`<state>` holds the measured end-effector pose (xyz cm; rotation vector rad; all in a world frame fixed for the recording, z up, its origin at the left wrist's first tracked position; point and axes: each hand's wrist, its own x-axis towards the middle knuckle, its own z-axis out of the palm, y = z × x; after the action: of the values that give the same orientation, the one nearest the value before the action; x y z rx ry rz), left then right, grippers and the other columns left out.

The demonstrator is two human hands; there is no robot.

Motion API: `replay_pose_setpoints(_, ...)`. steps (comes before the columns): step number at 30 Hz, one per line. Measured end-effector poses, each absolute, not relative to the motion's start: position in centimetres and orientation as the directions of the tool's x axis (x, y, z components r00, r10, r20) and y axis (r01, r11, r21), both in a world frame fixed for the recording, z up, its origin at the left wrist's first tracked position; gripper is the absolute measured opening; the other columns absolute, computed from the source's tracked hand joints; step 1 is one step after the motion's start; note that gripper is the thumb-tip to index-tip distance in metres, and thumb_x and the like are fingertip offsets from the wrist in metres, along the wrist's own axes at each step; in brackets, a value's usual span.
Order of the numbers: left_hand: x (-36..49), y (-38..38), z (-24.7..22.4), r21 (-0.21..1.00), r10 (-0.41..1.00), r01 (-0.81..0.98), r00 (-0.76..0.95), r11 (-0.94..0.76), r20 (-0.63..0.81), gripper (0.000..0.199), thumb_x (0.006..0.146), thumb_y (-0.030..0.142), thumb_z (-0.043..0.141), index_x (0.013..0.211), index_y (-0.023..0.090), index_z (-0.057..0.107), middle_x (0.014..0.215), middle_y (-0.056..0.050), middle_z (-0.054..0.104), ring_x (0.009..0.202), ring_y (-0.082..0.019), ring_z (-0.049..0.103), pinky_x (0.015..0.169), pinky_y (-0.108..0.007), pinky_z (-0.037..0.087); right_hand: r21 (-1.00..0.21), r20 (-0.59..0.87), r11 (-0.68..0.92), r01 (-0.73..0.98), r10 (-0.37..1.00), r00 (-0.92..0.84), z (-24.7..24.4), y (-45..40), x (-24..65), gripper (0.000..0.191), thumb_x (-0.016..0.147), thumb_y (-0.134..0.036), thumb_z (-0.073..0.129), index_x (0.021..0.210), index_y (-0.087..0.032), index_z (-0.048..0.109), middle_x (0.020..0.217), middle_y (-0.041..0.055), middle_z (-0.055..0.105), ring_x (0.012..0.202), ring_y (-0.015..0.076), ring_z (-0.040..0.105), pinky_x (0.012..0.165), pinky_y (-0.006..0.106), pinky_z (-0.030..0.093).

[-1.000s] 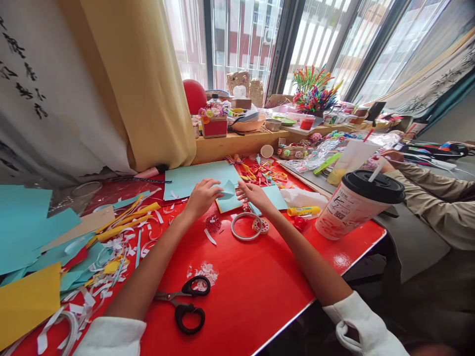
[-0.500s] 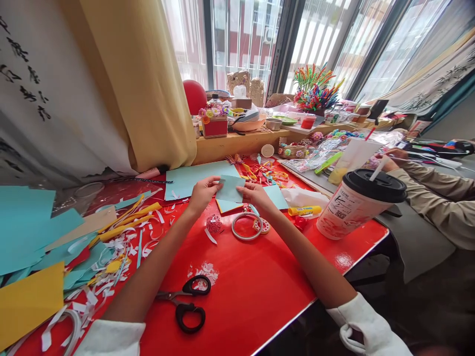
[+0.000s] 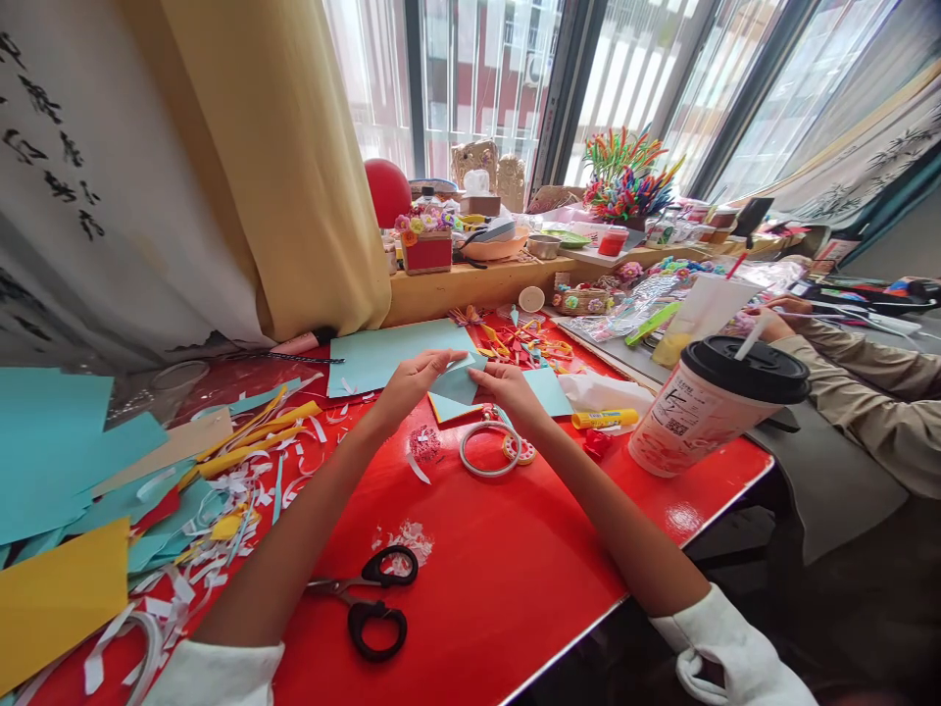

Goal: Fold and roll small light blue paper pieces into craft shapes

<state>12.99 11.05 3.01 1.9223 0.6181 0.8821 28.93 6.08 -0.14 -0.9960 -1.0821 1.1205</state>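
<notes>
Between my hands, above the red table, is a small light-blue paper square (image 3: 476,371). My left hand (image 3: 420,384) pinches its left side, where the paper bends over. At its right edge my right hand (image 3: 509,388) grips it between thumb and fingers. Below lie light-blue and yellow paper pieces (image 3: 450,409), partly hidden by the hands. A ring-shaped roll of tape (image 3: 491,472) rests near my right wrist, beside a small round trinket (image 3: 523,450). Black-handled scissors (image 3: 376,596) lie on the table by my left forearm.
Paper sheets (image 3: 55,451) and scraps (image 3: 254,480) cover the table's left. A drink cup (image 3: 710,412) stands at the right edge, near a yellow glue stick (image 3: 604,419). A larger blue sheet (image 3: 382,355) lies behind my left hand. Another person's sleeves (image 3: 860,382) show at right.
My left fingers have moved right over the light-blue paper square, which was flat and is now bent over. My right hand keeps its grip at nearly the same place.
</notes>
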Motion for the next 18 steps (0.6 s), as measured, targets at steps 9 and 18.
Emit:
replay_pose_setpoints(9,13.0,11.8,2.4,0.908,0.716,0.024,0.625,-0.418,0.313,0.043,0.074,0.043,0.058,0.111,0.021,0.061,0.098,-0.006,0.064,0.087,-0.017,0.057,0.073,-0.028,0.046,-0.979,0.174,0.176,-0.104,0.984,0.023,0.5,5.3,28.1,0.037,0.073,-0.048,0.059,0.086,-0.015,0.064,0.069,0.0031,0.065,0.063,0.0143,0.063,0.064,0.029,0.052)
replay_pose_setpoints(18,13.1,11.6,2.5,0.765,0.698,0.147,0.542,-0.627,0.468,0.028,0.075,0.039,0.057,0.095,0.021,0.063,0.100,-0.004,0.062,0.086,-0.016,0.055,0.080,-0.028,0.042,-0.959,0.120,0.105,-0.265,0.992,-0.042,0.1,5.6,27.9,0.058,0.080,-0.062,0.036,0.089,-0.012,0.064,0.079,0.0121,0.068,0.071,0.0183,0.066,0.067,0.032,0.054)
